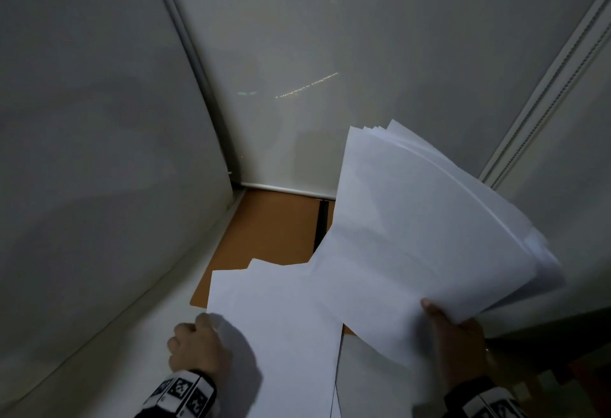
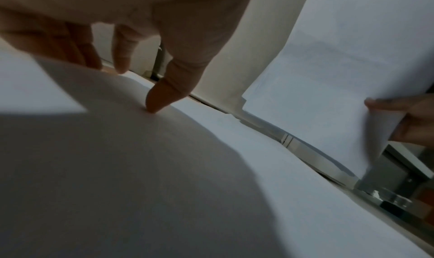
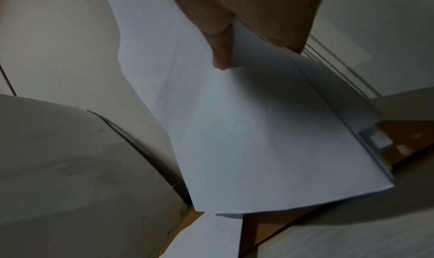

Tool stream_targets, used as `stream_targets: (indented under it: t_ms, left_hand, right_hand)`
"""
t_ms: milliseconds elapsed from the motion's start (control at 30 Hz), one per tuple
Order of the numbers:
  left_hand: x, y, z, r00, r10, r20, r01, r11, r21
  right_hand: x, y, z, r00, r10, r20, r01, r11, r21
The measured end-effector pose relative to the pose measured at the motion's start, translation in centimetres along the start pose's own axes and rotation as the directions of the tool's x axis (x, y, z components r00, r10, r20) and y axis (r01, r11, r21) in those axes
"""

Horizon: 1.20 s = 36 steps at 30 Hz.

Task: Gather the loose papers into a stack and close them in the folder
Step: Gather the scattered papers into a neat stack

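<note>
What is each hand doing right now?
Left hand: pinching an edge of the flat sheets.
Right hand: holding the raised paper stack.

White desk (image 1: 115, 361); open brown folder (image 1: 264, 229) (loose sheets (image 1: 281, 318) overlapping) on it

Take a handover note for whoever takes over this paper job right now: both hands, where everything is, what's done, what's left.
Right hand: holds the gathered bundle of papers raised above the desk, thumb on top.
Left hand: pinches the near corner of the loose sheets, thumb pressing down.
Folder: open flat on the desk, partly under the loose sheets.
Done: several sheets gathered into the bundle.
Left: add the loose sheets, square the stack, lay it in the folder, close it.
</note>
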State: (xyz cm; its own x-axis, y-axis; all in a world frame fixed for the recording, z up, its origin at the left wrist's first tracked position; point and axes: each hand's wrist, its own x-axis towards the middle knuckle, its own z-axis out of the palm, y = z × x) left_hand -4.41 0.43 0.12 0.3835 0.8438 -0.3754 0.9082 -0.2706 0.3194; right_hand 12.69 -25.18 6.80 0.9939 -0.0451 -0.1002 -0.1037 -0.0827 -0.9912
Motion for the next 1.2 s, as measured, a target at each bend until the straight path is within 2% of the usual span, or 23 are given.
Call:
stream_targets:
  t_ms: [133,333,400,467,533,633,733,800,867,933,1000,1067,1100,1200]
  left_hand:
    - [0.5,1.3,0.2,0.996,-0.085,0.003,0.085,0.996,0.013]
    - [1.4,2.3,0.1,0.992,-0.097,0.083,0.100,0.995,-0.028]
    - [1.7,2.0,0.0,0.992,-0.016,0.129,0.033,0.991,-0.130]
    - [1.7,1.6,-0.5,0.990,0.074,0.123,-0.058,0.990,-0.127]
    - [1.5,1.6,-1.3,0.985,0.151,0.079,-0.144,0.986,-0.086]
    - [1.7,2.0,-3.6,0.969,0.248,-0.020,-0.248,0.959,-0.140]
    - [2.3,2.3,-7.6,0.944,0.286,-0.162,-0.327,0.869,-0.371]
    - [3.0,2.1,-10.8,0.922,0.281,-0.267,-0.382,0.772,-0.508]
    - [3.6,1.5,-14.2,0.901,0.250,-0.356,-0.429,0.638,-0.640]
    - [3.7,1.2,-16.7,0.898,0.243,-0.367,-0.440,0.494,-0.750]
    - [3.3,1.8,-17.6,0.906,0.267,-0.328,-0.414,0.400,-0.818]
    - [2.4,3.8,-17.0,0.905,0.334,-0.265,-0.383,0.365,-0.849]
    - [1.8,5.1,-16.3,0.903,0.362,-0.232,-0.369,0.375,-0.850]
    - [0.7,8.6,-13.4,0.896,0.413,-0.163,-0.361,0.465,-0.808]
  right_hand:
    - [-0.6,-0.5,0.5,0.999,-0.043,0.008,0.042,0.997,0.058]
    - [-0.9,-0.2,1.6,0.999,-0.022,0.027,0.020,0.997,0.074]
    - [-0.7,0.1,1.7,0.999,-0.023,0.041,0.019,0.996,0.092]
    - [-0.5,0.1,1.8,0.997,-0.041,0.059,0.035,0.994,0.107]
    - [-0.2,0.1,1.8,0.996,-0.058,0.071,0.050,0.993,0.107]
    - [0.5,0.2,1.7,0.994,-0.084,0.067,0.076,0.991,0.112]
    - [1.3,0.2,1.3,0.996,-0.071,0.046,0.066,0.992,0.109]
    - [1.5,-0.3,1.0,0.997,-0.065,0.029,0.062,0.994,0.095]
    - [1.9,-0.4,0.8,0.998,-0.055,0.020,0.052,0.992,0.113]
    - [2.3,-0.3,1.0,0.998,-0.045,0.043,0.041,0.995,0.091]
    - [2.5,-0.1,1.4,0.996,-0.013,0.089,0.008,0.999,0.051]
    - [2.3,-0.1,2.6,0.985,0.027,0.168,-0.026,1.000,-0.007]
    - [1.9,-0.5,3.3,0.973,0.052,0.223,-0.051,0.999,-0.010]
    - [0.3,-1.9,5.7,0.919,0.108,0.379,-0.148,0.986,0.079]
